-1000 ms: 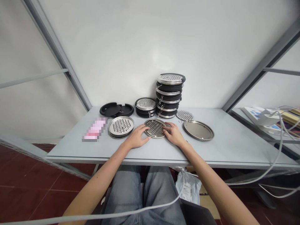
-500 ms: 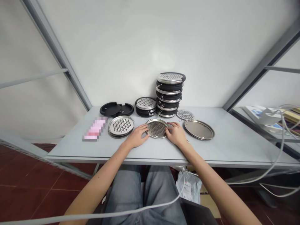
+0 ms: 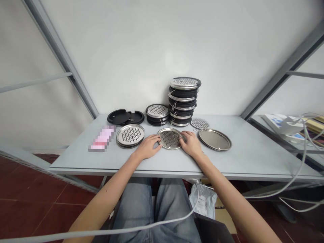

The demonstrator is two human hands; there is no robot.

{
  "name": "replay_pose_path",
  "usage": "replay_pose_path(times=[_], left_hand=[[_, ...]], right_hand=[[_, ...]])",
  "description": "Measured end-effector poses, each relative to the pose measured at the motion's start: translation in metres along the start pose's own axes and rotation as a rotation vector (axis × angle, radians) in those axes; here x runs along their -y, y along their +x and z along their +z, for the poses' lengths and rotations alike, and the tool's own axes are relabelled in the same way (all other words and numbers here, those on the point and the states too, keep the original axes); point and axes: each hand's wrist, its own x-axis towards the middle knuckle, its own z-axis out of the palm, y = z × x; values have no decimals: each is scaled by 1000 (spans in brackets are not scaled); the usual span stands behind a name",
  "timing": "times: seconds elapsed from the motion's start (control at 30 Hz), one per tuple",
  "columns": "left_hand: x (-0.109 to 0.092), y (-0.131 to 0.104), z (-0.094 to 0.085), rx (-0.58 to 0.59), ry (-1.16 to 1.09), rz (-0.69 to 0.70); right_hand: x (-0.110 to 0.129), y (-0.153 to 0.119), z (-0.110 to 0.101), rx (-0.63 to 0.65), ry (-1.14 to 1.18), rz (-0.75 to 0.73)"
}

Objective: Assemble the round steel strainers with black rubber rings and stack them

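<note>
A round metal grater disc with a raised rim (image 3: 170,139) lies flat on the table in front of me. My left hand (image 3: 150,146) grips its left rim, thumb and fingers at the edge. On the opposite rim, my right hand (image 3: 191,143) holds the disc the same way. Left of it sits a small stack of slotted grater discs (image 3: 131,134). To the right rest shallow round metal trays (image 3: 215,139), one on another. Behind my right hand lies a loose perforated plate (image 3: 199,123), with small wire rings (image 3: 194,129) close by.
At the back stand a tall stack of black-ringed graters (image 3: 182,103) and a shorter stack (image 3: 157,115). Black round holders (image 3: 124,117) lie at the back left, near a blurred pink object (image 3: 102,138). A white cable (image 3: 121,233) crosses over my lap; metal posts flank the table (image 3: 253,162).
Both hands stay on the rim of the grater disc. The right fingers have shifted very slightly; the view has moved a little. Nothing else visibly differs.
</note>
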Motion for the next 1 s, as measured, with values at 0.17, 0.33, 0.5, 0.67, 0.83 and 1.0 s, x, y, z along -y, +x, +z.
replay_pose_path(times=[0.17, 0.33, 0.5, 0.67, 0.83, 1.0], left_hand=[[-1, 0, 0, -7, -16, 9], [-2, -1, -1, -39, -19, 4], [-2, -2, 0, -70, 28, -8], [1, 2, 2, -29, 80, -37], [-3, 19, 0, 10, 87, -43], [-2, 34, 2, -7, 18, -124]], right_hand=[[-4, 2, 4, 129, 84, -87], [-3, 2, 3, 133, 120, -65], [-1, 1, 0, 114, 176, -33], [-1, 0, -1, 114, 181, -23], [-1, -1, -1, 73, 171, -16], [1, -2, -3, 40, 217, 21]])
